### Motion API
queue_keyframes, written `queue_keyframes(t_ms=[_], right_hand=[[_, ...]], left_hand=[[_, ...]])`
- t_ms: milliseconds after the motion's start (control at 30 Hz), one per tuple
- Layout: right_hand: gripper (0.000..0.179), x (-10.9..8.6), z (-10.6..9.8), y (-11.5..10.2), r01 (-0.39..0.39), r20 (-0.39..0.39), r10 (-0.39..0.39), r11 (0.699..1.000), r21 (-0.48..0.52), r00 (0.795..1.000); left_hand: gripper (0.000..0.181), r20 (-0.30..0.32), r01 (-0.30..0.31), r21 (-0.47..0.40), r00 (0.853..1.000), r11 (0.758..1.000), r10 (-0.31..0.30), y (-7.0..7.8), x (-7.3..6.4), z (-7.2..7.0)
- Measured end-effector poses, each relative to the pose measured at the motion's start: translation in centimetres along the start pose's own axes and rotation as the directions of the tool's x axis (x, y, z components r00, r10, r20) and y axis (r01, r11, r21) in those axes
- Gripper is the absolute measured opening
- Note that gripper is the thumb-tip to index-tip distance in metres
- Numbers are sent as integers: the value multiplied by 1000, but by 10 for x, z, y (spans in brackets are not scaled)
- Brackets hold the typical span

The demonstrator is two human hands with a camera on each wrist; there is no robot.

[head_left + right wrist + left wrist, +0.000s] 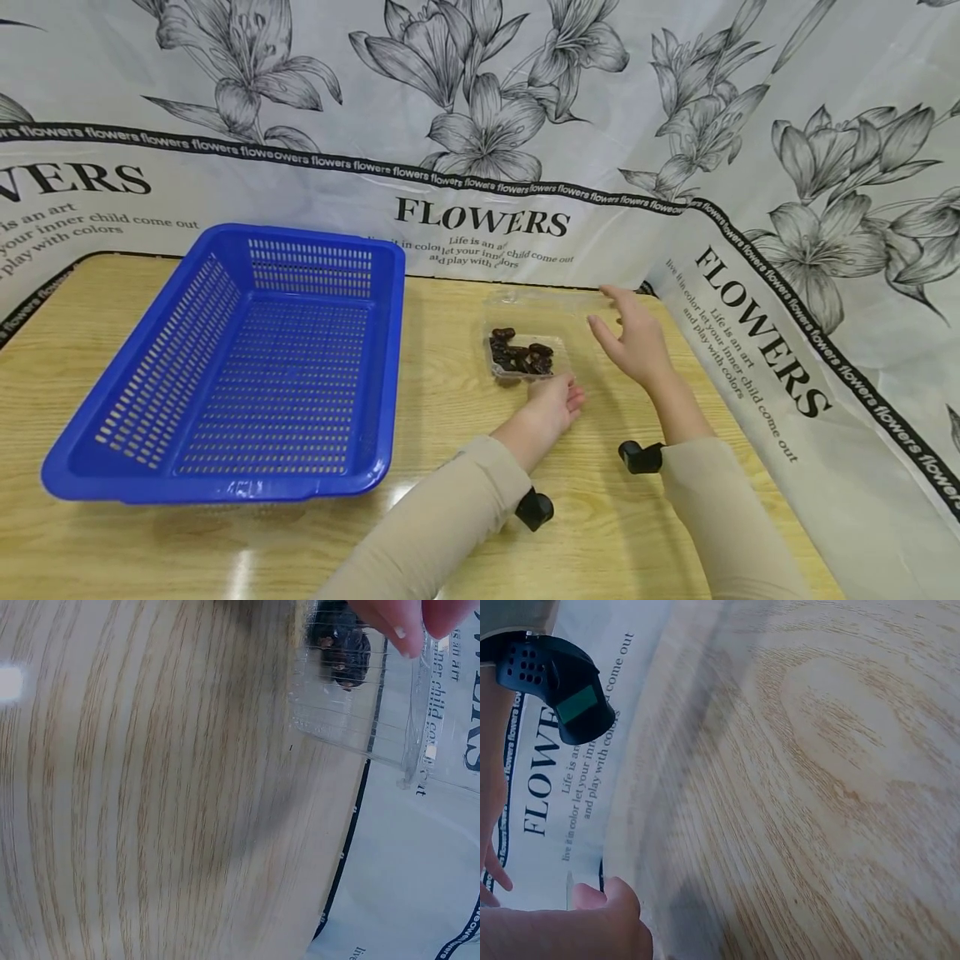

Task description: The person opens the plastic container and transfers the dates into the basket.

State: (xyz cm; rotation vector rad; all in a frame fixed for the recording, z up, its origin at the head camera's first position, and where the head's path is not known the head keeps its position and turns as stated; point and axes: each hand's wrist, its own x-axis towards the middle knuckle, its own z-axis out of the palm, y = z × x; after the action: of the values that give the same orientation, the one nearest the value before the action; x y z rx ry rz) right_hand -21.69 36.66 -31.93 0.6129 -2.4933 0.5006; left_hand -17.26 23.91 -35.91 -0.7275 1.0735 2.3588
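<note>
A clear plastic box [557, 343] stands near the back of the table with its transparent lid [532, 302] raised. Dark, wrinkled dried fruits, which look like dates [517, 358], lie inside; some also show through the plastic in the right wrist view. At the box's front right corner is my left hand [553, 403], its fingers loosely bent; whether it touches the plastic is unclear. My right hand [636, 340] is by the lid's right end, thumb and fingers spread apart. In the right wrist view, fingertips [401, 626] overlap the clear plastic, and contact is hard to tell.
A large blue perforated basket [386, 375] takes up the left of the wooden table [450, 433]. White flower-printed cloth [480, 225] rises behind the table and along its right side. Each wrist wears a black camera mount [534, 508].
</note>
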Motion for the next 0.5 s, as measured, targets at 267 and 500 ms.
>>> queue_keyframes(t_ms=[267, 500], right_hand=[[55, 5, 0, -1, -151, 20, 150, 985, 80, 989], [58, 10, 0, -1, -193, 23, 192, 975, 111, 981]], left_hand=[[32, -34, 4, -69, 999, 998, -7, -81, 157, 12], [32, -27, 34, -43, 999, 999, -35, -35, 71, 3]])
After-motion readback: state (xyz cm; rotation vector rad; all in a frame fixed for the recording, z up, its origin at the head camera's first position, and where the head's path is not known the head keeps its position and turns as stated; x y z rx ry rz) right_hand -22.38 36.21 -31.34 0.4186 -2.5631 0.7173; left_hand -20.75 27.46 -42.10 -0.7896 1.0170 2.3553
